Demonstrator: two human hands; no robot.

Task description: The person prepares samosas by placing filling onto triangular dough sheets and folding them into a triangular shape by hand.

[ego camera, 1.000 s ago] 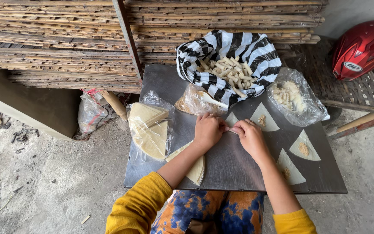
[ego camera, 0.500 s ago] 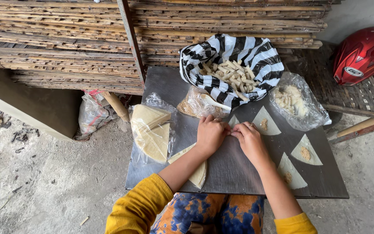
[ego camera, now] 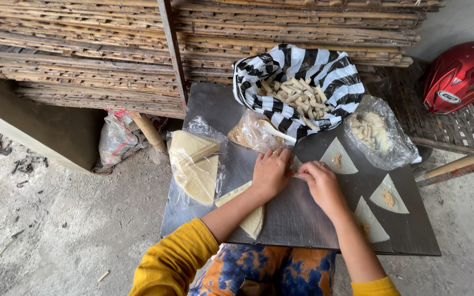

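My left hand (ego camera: 270, 173) and my right hand (ego camera: 320, 182) meet over a small pale wrapper (ego camera: 297, 164) on the dark board (ego camera: 303, 233). Fingers of both hands pinch it, and most of it is hidden under them. Three triangular wrappers with a dab of brown filling lie to the right: one (ego camera: 338, 159), another (ego camera: 388, 197) and a third (ego camera: 370, 226). Beneath my left forearm lies a plain wrapper (ego camera: 252, 220). A stack of wrappers in clear plastic (ego camera: 194, 164) sits at the board's left.
A black-and-white striped bag of pale rolled sticks (ego camera: 298, 90) stands at the board's far edge. Near it are a bag of brown filling with a white spoon (ego camera: 252, 134) and a clear bag of pale pieces (ego camera: 374, 131). Stacked bamboo mats (ego camera: 83, 55) lie behind, a red helmet (ego camera: 459, 74) at right.
Both hands stay on the small wrapper and have drawn slightly closer, covering more of it. The view has shifted a little.
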